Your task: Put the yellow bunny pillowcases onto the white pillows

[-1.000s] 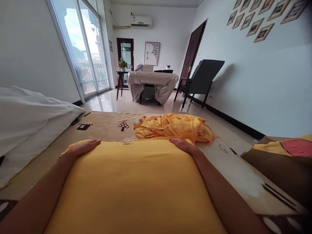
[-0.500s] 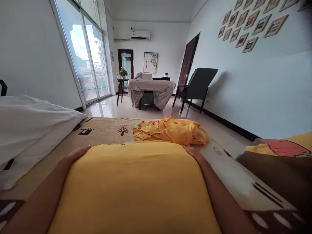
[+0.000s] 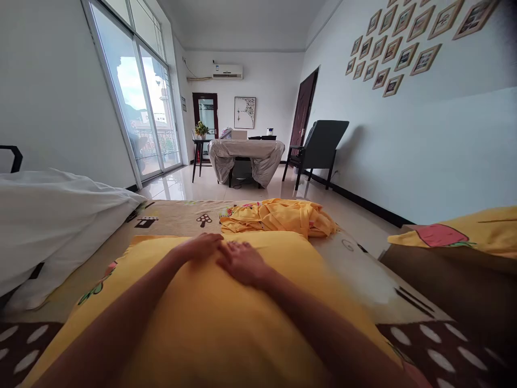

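Observation:
A plump yellow pillow [image 3: 226, 328] lies in front of me on the bed, with a printed pattern along its left side. My left hand [image 3: 202, 247] rests on its far part, fingers stretched toward the right and slightly blurred. Beside it, my right hand [image 3: 243, 262] lies flat on the pillow with fingers apart, its fingertips close to or touching the left hand. Neither hand shows anything held. Just beyond the pillow is a crumpled yellow cloth [image 3: 278, 216].
A patterned beige blanket [image 3: 177, 215] covers the bed. White bedding [image 3: 60, 215] is heaped at left. Another yellow printed fabric [image 3: 476, 234] sits at right on a brown surface. Farther off stand a covered table [image 3: 246, 148] and a dark chair [image 3: 323, 148].
Both hands have moved from the pillow's left and right sides inward to its far middle. The pillow's printed left side now shows, and the view has tilted slightly upward.

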The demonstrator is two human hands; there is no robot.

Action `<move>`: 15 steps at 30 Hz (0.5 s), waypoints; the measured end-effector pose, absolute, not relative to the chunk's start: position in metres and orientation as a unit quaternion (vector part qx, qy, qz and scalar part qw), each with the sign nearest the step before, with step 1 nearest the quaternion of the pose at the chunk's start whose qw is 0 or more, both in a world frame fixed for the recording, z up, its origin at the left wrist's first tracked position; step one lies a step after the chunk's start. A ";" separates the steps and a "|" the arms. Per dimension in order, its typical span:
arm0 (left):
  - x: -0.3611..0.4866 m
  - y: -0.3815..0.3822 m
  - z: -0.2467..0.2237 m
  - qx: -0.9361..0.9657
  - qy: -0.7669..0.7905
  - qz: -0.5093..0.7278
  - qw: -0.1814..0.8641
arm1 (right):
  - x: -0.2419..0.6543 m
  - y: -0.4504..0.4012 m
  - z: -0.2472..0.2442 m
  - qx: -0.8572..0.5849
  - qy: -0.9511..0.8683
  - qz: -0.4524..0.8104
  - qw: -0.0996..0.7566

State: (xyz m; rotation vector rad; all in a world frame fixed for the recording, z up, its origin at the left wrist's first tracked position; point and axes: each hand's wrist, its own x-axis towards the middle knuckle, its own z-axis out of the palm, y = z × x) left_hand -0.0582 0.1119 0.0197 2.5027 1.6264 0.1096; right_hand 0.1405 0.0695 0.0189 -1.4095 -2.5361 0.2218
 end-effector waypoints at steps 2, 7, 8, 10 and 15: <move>-0.041 0.107 0.015 0.845 0.523 0.037 0.107 | 0.130 0.041 0.008 -0.415 -0.899 0.055 0.129; -0.044 0.095 0.010 0.825 0.545 0.061 0.134 | 0.146 -0.022 0.003 -0.298 -0.945 0.057 0.122; -0.045 0.094 0.010 0.823 0.547 0.063 0.137 | 0.146 -0.032 0.002 -0.279 -0.952 0.042 0.119; -0.047 0.093 0.009 0.821 0.551 0.064 0.139 | 0.140 -0.048 -0.006 -0.239 -0.963 -0.016 0.122; -0.042 0.087 0.006 0.818 0.560 0.072 0.113 | 0.113 -0.073 -0.044 -0.134 -0.957 -0.185 0.177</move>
